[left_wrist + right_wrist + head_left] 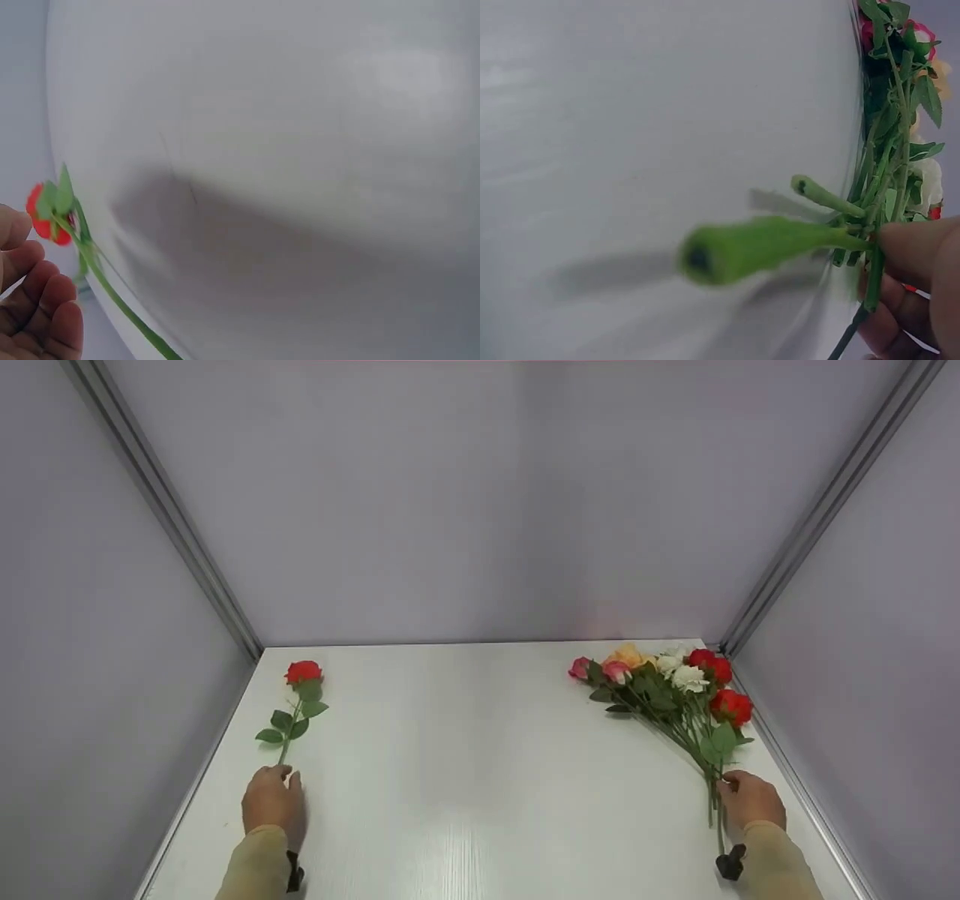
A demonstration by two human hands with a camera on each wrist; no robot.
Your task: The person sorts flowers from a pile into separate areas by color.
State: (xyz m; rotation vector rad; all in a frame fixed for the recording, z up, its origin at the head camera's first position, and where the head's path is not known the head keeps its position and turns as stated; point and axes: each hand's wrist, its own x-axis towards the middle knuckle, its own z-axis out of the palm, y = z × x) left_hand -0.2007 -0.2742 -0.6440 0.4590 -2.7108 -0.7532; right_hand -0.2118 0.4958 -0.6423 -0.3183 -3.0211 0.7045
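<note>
On the left of the table lies a single red rose (303, 672) with green leaves, its stem pointing toward the person. Beside that stem is my left hand (271, 801), fingers loosely bent and apart from the thumb; in the left wrist view the stem (124, 306) runs past the fingertips. At the right, my right hand (752, 797) pinches a green flower stem at the lower end of a bunch of artificial flowers (660, 690). Red, white, yellow and pink blooms fan out away from me. Cut stem ends (735, 251) stick out beside the right thumb in the right wrist view.
A white table (465, 750) lies under both hands. Grey panels stand at its back (450, 510) and on both sides, with metal corner posts (172, 510) between them. Dark wrist-worn devices (730, 862) sit at the cuffs.
</note>
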